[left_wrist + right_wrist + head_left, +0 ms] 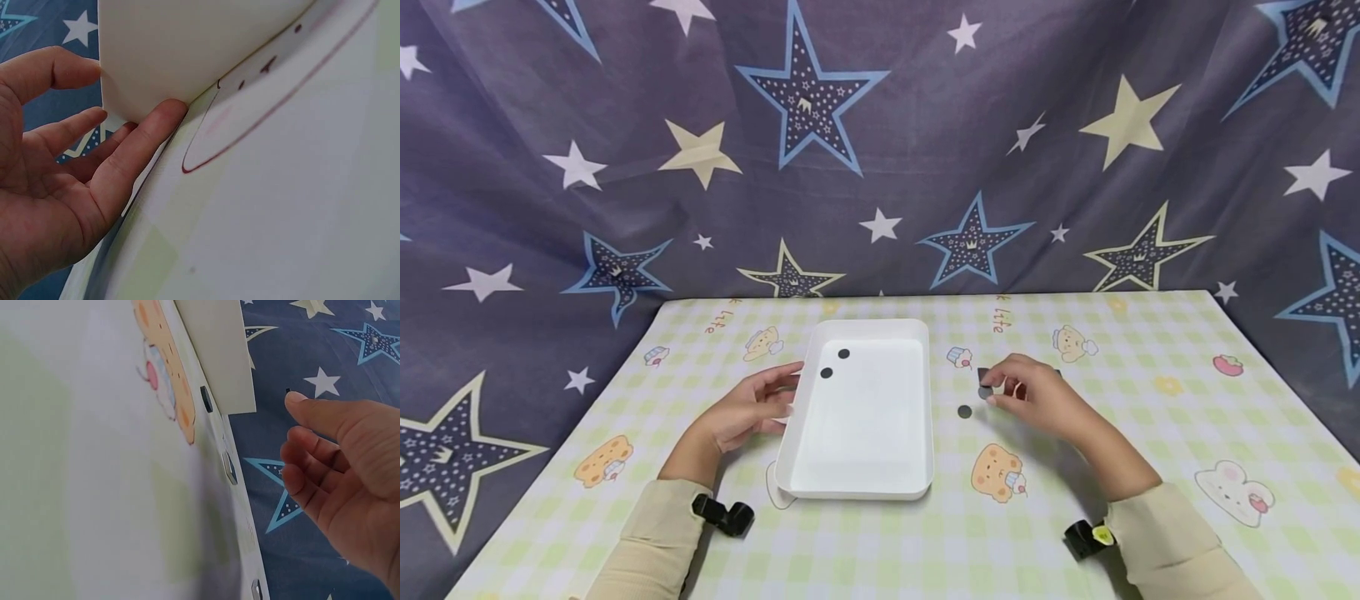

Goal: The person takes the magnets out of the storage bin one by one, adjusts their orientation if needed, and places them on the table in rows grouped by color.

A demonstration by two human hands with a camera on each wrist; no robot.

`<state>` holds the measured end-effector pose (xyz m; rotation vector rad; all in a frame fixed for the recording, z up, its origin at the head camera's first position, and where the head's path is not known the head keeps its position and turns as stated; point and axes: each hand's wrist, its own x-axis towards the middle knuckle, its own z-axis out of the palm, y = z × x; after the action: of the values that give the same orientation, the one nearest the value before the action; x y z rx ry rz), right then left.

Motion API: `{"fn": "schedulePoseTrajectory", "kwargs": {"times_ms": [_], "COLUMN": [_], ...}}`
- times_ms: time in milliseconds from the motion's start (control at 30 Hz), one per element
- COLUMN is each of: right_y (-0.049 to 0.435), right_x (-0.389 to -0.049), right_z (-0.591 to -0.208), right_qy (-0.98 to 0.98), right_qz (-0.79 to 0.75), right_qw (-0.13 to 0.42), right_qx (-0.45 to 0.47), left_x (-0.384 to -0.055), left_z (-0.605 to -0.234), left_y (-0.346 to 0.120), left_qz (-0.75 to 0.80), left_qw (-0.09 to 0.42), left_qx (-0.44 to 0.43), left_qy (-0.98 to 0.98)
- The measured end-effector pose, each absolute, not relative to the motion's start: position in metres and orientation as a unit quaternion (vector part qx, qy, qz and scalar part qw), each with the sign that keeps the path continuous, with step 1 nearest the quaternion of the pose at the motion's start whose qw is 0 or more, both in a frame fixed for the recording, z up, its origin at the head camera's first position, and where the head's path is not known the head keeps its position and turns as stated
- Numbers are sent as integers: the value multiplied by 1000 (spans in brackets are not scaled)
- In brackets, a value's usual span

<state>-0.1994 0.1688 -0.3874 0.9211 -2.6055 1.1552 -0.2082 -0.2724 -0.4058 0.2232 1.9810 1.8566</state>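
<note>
A white rectangular tray [872, 487] stands on the table with two small black discs [844, 353] lying inside, near its far left. My left hand [752, 408] is at the tray's left side, its loosely bent fingers touching the outer wall [169, 50]. Right of the tray, my right hand [1037, 396] pinches a small dark disc [986, 392] between thumb and fingertips. Only a tiny dark edge of it shows past the thumb in the right wrist view. Another black disc [965, 412] lies on the table just left of this hand. Behind the hand is something dark and flat [982, 374], mostly hidden.
A pale green checked cloth [895, 550] with cartoon prints covers the table. Behind it hangs a dark curtain [880, 175] patterned with stars. Each wrist wears a black camera mount, seen at the left sleeve [651, 525] and the right sleeve [1172, 542].
</note>
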Motion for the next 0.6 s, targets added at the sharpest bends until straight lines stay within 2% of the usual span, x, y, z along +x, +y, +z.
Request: {"fn": "schedulePoseTrajectory", "kwargs": {"times_ms": [600], "right_y": [185], "right_x": [-202], "right_z": [-399], "right_qy": [-882], "right_qz": [380], "right_qw": [15], "right_qx": [277], "left_x": [-208], "left_z": [-405], "left_y": [-272], "left_qz": [668], "left_qw": [209], "left_qx": [81], "left_qy": [709]}}
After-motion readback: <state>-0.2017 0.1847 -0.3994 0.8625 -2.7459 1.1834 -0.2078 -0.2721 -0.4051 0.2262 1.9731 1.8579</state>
